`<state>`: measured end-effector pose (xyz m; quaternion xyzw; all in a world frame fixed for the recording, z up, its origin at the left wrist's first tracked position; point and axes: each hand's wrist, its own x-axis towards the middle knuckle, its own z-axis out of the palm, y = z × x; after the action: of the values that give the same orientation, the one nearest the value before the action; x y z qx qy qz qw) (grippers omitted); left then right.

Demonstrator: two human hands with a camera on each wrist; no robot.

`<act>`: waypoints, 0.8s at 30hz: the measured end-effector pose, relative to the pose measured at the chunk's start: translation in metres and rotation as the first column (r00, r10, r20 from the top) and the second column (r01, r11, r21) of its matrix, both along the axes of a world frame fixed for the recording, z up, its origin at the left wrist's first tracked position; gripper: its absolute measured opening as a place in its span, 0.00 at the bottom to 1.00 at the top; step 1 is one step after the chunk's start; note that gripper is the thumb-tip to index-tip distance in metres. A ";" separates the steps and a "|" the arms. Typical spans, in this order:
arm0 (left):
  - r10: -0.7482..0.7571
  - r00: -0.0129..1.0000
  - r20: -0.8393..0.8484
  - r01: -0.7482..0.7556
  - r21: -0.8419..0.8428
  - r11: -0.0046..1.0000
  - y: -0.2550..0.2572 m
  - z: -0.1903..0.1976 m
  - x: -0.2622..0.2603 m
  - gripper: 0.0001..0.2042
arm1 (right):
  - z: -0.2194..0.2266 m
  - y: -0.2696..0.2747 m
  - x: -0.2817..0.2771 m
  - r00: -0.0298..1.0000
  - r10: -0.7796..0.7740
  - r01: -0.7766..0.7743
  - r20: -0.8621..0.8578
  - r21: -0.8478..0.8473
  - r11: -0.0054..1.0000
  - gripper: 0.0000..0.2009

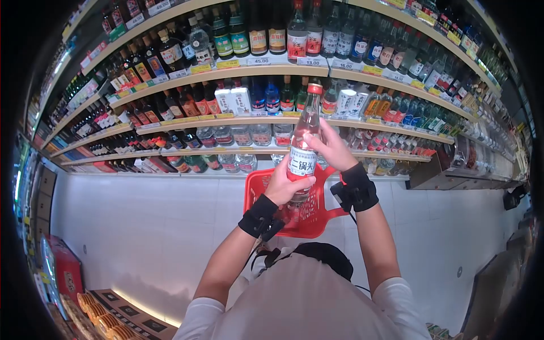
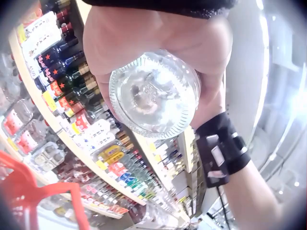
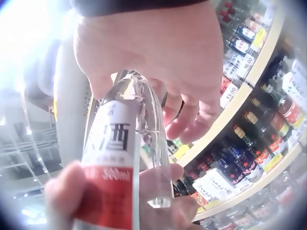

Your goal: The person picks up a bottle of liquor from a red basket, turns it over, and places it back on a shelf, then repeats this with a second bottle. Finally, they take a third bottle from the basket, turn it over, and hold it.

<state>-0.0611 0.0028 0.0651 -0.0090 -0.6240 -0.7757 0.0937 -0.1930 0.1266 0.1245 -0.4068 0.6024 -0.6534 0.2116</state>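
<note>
A clear glass liquor bottle (image 1: 307, 120) with a red cap and a white-and-red label is held tilted in front of the body. My left hand (image 1: 280, 185) wraps its lower half, thumb across the label. Higher up, my right hand (image 1: 333, 148) grips the bottle around its shoulder, just below the neck. The left wrist view looks straight at the round ribbed glass base (image 2: 151, 98). Facing the right wrist camera is the label (image 3: 109, 148), with 500ml printed on its red part. Below the bottle in the head view is a red plastic basket (image 1: 253, 195).
Curved shelves (image 1: 238, 72) full of liquor bottles run across the front, with price tags along their edges. A white tiled floor (image 1: 141, 209) lies below. At the right stands a low display case (image 1: 453, 170), and boxed goods (image 1: 62, 266) are at the lower left.
</note>
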 end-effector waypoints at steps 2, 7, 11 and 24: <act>-0.046 0.999 -0.021 0.048 0.104 0.993 0.010 0.013 0.001 0.26 | 0.013 0.013 0.003 0.991 0.093 -0.090 0.092 -0.032 0.995 0.26; -0.218 0.976 0.015 0.210 0.203 0.956 0.033 0.036 0.014 0.28 | 0.021 0.040 0.006 0.979 0.153 -0.127 0.134 -0.187 0.974 0.29; -0.393 0.904 -0.168 0.426 0.428 0.797 0.050 0.028 0.019 0.42 | 0.027 0.055 0.003 0.964 0.199 -0.140 0.177 -0.295 0.945 0.29; -0.355 0.926 -0.129 0.373 0.463 0.804 0.071 0.032 0.015 0.31 | 0.045 0.075 -0.003 0.974 0.216 -0.206 0.061 -0.145 0.968 0.29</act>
<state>-0.0459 0.0739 0.0973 -0.1190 -0.3971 -0.9089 -0.0460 -0.1958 0.2017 0.1692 -0.4568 0.5004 -0.6824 0.2743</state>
